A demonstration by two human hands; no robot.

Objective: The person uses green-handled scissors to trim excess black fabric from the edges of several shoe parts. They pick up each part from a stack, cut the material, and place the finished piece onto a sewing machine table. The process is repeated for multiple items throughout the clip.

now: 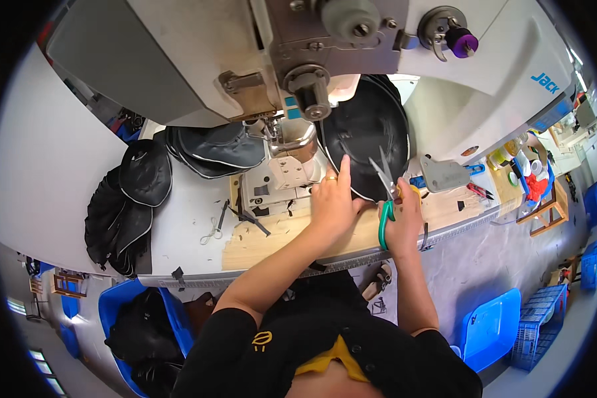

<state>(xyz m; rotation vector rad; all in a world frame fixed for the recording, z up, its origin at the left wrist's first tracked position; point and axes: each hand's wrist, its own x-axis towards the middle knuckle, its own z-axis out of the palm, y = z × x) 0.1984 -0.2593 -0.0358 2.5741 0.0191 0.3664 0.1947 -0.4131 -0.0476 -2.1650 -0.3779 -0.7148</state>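
A round black leather-like piece (361, 126) with a pale edge lies beside the sewing machine's needle area, partly hidden under the machine arm. At its near left edge rests my left hand (333, 202), index finger stretched over the rim and thumb apart from it. My right hand (404, 222) is closed round scissors (385, 219) with green handles. Their blades stand apart and point away from me, over the near right part of the black piece. The machine's presser foot area (295, 142) is just left of the piece.
Stacked black pieces (215, 147) and a bunched pile (123, 212) lie left on the table. Loose thread (212, 231) and scraps are near. Right are a grey metal plate (444, 174) and red snips (479, 191). Blue bins (489, 328) stand on the floor.
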